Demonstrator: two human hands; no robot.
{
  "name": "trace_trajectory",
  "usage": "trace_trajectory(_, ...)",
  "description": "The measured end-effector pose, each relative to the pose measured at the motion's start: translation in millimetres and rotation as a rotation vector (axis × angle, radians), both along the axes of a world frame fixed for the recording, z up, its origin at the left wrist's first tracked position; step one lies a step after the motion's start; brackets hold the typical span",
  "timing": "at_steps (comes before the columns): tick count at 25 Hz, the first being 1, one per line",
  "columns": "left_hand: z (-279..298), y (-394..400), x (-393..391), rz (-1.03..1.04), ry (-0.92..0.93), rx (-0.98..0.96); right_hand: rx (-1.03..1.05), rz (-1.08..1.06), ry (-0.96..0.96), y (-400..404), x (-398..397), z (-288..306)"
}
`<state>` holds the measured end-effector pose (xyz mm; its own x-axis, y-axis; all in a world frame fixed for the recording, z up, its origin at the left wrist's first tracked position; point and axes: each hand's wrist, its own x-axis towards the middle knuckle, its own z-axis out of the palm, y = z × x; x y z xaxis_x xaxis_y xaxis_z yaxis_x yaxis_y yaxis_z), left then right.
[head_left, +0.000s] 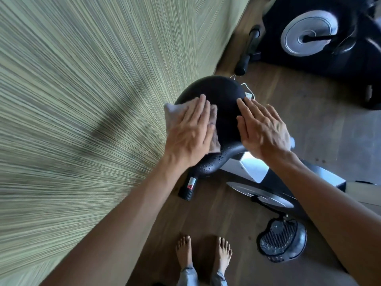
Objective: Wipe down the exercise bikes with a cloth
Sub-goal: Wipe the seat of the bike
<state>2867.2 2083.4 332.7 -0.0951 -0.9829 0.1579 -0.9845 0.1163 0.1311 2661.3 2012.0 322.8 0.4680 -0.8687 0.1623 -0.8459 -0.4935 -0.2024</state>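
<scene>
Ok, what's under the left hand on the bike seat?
A pinkish cloth, pressed flat on the black seat by the left hand. The hand covers the cloth's middle; the seat beneath is hidden.

No word, brand or number can be read anywhere in this view. The one sign is a small sticker (191, 183) on the black seat post (187, 189), just below the narrow nose of the saddle (218, 93): a red triangle on a pale ground (a warning mark by its shape, its inner symbol too small to tell). At the saddle's far right edge hangs a small white tag (249, 95) with a reddish spot, its print blurred.
</scene>
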Motion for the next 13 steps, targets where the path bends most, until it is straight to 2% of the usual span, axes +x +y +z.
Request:
trace_trajectory(2, 0, 15, 11, -0.187, -0.008, 0.000, 0.000, 0.001, -0.009, 1, 0, 0)
trace_trajectory(4, 1, 15, 27, -0.261, 0.031, -0.006, 0.016, -0.007, -0.025, 1, -1, 3)
trace_trajectory(10, 2, -15, 12, 0.132, 0.026, 0.038, 0.011, -0.087, -0.057, 12, 6, 5)
trace_trajectory(13, 1, -1, 7, 0.002, 0.033, -0.015, 0.011, -0.092, -0.057, 14, 6, 5)
